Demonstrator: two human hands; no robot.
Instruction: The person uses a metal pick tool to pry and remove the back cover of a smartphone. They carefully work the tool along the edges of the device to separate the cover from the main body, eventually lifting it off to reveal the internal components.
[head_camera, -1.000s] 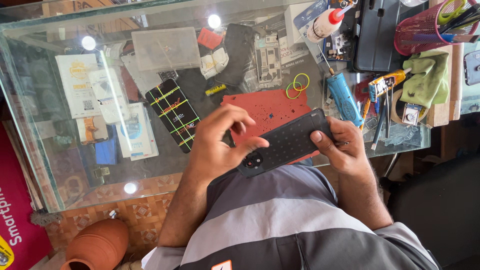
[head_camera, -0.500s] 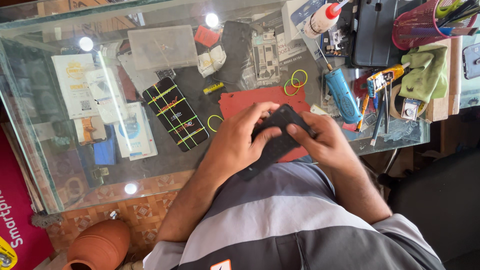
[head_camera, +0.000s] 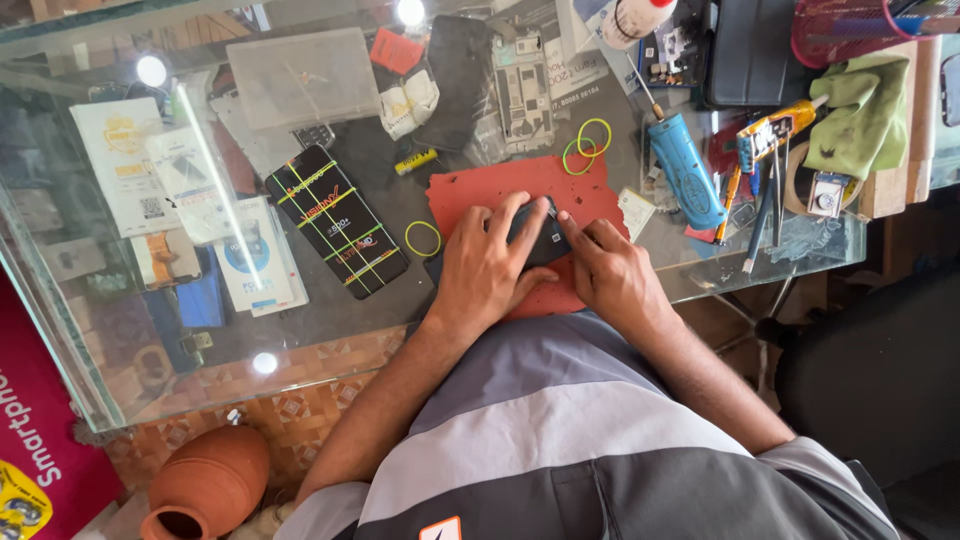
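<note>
Blue cylinder (head_camera: 686, 170), green cloth (head_camera: 868, 115), clay pot (head_camera: 208, 482).

Glass table top (head_camera: 120, 330): glossy, clear, throws back lamp glare in bright spots. Red mat (head_camera: 470, 195) under my hands: matt, looks like soft rubber or foam, edges ragged. Black phone (head_camera: 540, 235) under my left hand (head_camera: 485, 275) and right hand (head_camera: 610, 275): smooth dark shell, slight sheen, likely plastic. Black box (head_camera: 335, 220) with yellow elastic bands: glossy printed card. Rubber bands (head_camera: 585, 145): thin, smooth, yellow-green. Green cloth (head_camera: 865, 115): soft, matt, creased. Blue cylinder (head_camera: 685, 170): shiny wrap finish. Clear box (head_camera: 300, 75): frosted translucent plastic. Clay pot (head_camera: 205, 480): matt, earthen, unglazed. My shirt (head_camera: 600, 440): matt woven cloth, grey tones.
</note>
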